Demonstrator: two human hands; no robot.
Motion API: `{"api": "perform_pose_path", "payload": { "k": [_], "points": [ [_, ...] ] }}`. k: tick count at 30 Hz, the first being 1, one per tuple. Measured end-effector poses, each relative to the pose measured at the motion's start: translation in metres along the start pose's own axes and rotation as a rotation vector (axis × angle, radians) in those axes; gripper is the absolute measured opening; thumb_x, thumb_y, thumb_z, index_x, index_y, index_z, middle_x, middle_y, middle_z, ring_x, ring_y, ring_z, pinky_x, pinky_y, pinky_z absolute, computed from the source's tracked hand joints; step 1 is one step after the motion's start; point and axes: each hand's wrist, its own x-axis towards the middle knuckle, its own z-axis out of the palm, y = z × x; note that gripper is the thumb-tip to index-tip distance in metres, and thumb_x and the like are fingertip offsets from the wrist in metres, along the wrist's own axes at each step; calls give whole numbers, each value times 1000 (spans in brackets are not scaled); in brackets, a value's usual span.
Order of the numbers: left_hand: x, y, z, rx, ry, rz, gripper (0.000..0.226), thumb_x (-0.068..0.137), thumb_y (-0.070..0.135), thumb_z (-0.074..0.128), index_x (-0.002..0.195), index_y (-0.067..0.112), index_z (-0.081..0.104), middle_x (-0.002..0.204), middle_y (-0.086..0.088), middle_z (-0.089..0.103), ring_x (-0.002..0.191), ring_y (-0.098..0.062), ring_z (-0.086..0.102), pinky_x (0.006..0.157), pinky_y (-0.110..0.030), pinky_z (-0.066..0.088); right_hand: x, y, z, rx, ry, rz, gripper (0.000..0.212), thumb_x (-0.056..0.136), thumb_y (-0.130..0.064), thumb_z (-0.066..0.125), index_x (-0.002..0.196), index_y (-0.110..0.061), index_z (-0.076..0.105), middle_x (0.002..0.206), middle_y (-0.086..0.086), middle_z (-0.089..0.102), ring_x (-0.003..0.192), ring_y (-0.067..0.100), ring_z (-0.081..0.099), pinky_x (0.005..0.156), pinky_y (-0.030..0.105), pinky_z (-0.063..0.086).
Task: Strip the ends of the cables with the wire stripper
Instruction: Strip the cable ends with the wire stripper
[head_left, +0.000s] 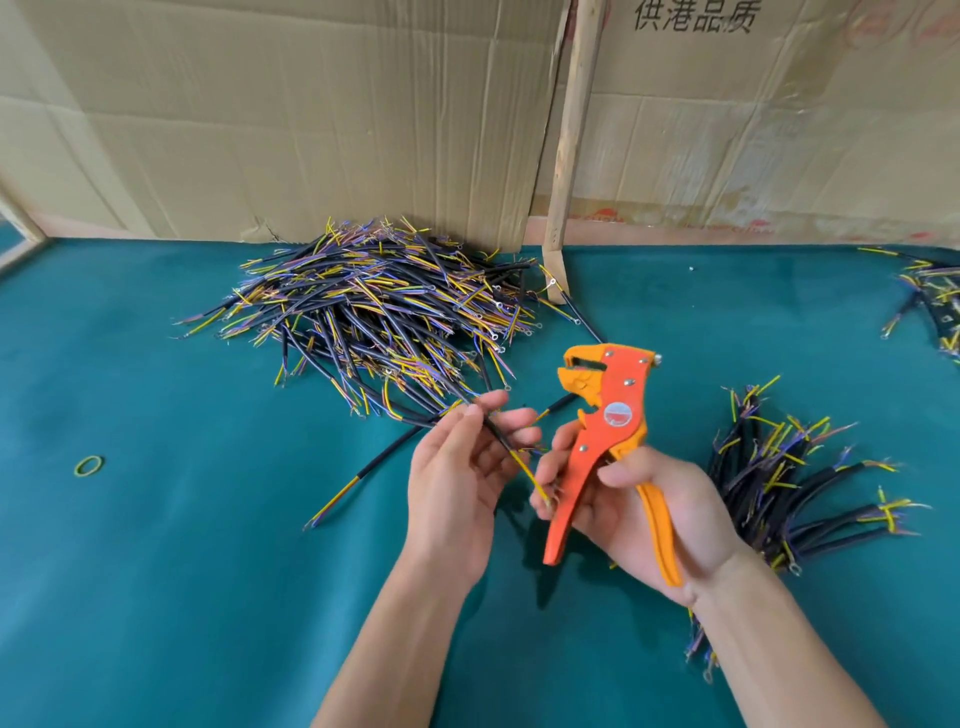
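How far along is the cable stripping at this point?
Partly done, as far as the picture shows. A smaller pile of cables lies by the right hand, possibly finished ones. In hand: the left hand pinches one cable, and the right holds the wire stripper, the cable not yet in its head. Left: the big pile behind looks far larger.

Orange wire stripper (605, 415), black cables (374, 306) with yellow, seemingly purple cores, teal table (156, 571).

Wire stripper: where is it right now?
In the head view, the wire stripper is right of centre, gripped upright in the right hand, above the green table, between the big cable pile and the smaller pile.
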Motion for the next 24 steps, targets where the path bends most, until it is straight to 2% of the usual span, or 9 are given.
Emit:
{"api": "perform_pose_path", "payload": {
  "k": [4, 8, 12, 16, 19, 21, 24],
  "points": [
    [6, 0, -4, -68, 49, 23, 30, 109, 19, 41, 120, 4, 64, 79, -9, 69, 62, -14, 61, 59, -22, 52, -1, 1, 2, -114, -117, 137, 50, 68, -11, 80, 113, 1, 62, 106, 34, 64, 94, 47, 64, 86, 49, 56],
    [13, 1, -9, -59, 49, 53, 26, 107, 15, 44, 124, 9, 63, 68, -3, 58, 53, -9, 44, 51, -16, 39, -3, 3, -1, -246, -181, 244, 48, 79, -14, 78, 120, 0, 58, 123, 39, 62, 110, 52, 63, 90, 50, 55],
    [20, -1, -10, 18, 24, 79, 23, 105, 8, 46, 119, 10, 65, 72, -5, 59, 55, -9, 44, 52, -16, 39, -2, 3, -6, -290, -55, 237, 53, 74, -12, 82, 119, 1, 58, 128, 39, 61, 108, 54, 65, 89, 50, 57],
    [24, -5, -8, 125, 68, 123, 24, 103, 3, 49, 105, 11, 71, 75, -5, 61, 54, -11, 46, 53, -17, 41, 0, -2, -10, -256, 129, 140, 44, 74, -4, 71, 116, 1, 59, 127, 36, 64, 108, 56, 66, 87, 49, 59],
    [24, -10, -6, 225, 76, 181, 26, 99, 2, 52, 95, 12, 76, 71, -3, 59, 53, -13, 41, 51, -19, 36, -1, -8, -13, -209, 234, 59, 37, 73, -4, 65, 109, 1, 62, 123, 37, 65, 97, 51, 70, 80, 47, 61],
    [23, -12, -5, 292, 64, 223, 24, 100, 6, 54, 95, 12, 77, 68, -2, 57, 52, -13, 39, 50, -20, 34, -2, -11, -13, -158, 254, 26, 34, 71, -4, 65, 105, 1, 65, 120, 40, 64, 89, 48, 71, 77, 47, 62],
    [21, -15, -4, 399, 48, 253, 21, 99, 10, 58, 93, 14, 78, 66, 1, 59, 51, -13, 42, 50, -19, 36, -1, -7, -11, -168, 241, -16, 36, 72, -4, 63, 108, 1, 62, 114, 38, 67, 89, 47, 70, 79, 47, 62]
  ]
}}
